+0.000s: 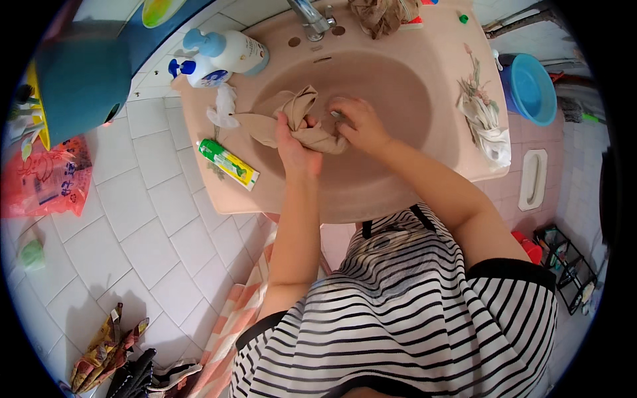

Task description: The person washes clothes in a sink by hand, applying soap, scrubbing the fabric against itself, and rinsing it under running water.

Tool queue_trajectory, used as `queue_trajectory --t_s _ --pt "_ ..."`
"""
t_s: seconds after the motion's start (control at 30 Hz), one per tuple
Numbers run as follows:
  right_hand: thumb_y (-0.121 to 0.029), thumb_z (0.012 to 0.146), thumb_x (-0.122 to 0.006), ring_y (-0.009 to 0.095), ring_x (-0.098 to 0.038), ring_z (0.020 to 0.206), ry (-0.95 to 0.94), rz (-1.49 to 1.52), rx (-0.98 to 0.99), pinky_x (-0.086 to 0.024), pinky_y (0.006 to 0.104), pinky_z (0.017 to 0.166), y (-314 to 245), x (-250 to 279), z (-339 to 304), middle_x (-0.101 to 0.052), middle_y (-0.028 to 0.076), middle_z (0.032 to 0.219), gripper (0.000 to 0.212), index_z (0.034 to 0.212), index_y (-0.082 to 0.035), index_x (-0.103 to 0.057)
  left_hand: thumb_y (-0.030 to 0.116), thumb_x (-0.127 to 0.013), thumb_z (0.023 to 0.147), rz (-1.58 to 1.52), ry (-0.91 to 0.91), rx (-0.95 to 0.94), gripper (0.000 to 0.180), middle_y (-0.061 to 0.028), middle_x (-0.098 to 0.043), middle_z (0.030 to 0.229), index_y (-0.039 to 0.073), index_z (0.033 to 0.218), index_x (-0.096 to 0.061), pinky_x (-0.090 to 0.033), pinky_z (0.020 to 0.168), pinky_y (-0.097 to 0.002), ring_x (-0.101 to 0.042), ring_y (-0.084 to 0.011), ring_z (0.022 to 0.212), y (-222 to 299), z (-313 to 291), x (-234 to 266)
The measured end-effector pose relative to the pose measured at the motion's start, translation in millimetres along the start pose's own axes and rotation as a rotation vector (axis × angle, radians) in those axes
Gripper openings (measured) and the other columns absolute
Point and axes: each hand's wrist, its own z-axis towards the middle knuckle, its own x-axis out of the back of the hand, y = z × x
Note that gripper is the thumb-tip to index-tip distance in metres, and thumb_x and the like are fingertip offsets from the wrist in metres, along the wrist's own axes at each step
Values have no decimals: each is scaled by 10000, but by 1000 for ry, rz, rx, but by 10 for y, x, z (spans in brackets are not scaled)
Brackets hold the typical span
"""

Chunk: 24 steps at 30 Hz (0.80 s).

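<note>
Over the basin of a pink sink (398, 179), a bunched beige cloth (298, 103) is held up in folds. My left hand (300, 156) grips it from below, its thumb up along the near side and some fingertips showing among the folds. At the cloth's right end my right hand (361, 125) is closed, with curled fingers pinching the fabric. A small pale spot shows between those fingers; what it is I cannot make out. One loose flap of the cloth hangs left toward the basin's edge.
Two white pump bottles (242, 52) and a green-yellow tube (227, 164) stand or lie on the left rim. Behind is a chrome faucet (310, 20) beside a brown crumpled cloth (378, 16). A white cloth (488, 132) drapes the right rim; a blue bucket (533, 89) sits beyond.
</note>
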Motion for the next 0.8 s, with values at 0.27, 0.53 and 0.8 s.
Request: queue_trajectory --t_s 0.27,0.53,0.8 --pt "-324 760 -664 275 -552 911 -775 345 -834 -443 327 741 -632 252 -38 -600 65 1017 273 821 -62 -616 370 -468 911 -250 76 66 357 -100 -538 805 19 964 -509 -432 837 -393 -509 -251 794 158 158 110" --pt "-204 639 -742 247 -557 847 -230 305 190 -415 385 741 -1202 391 64 -602 54 822 211 705 -88 -579 259 -540 899 -593 -309 419 214 -38 -462 746 60 974 -513 -384 609 -287 -421 -138 656 159 393 681" --pt "-209 717 -658 205 -559 834 -218 249 -617 -427 334 750 -742 -63 421 -580 73 773 227 862 -37 -628 439 -489 902 -99 165 332 372 -47 -620 822 82 890 -591 -466 656 -292 -588 -191 797 -73 -56 -197"
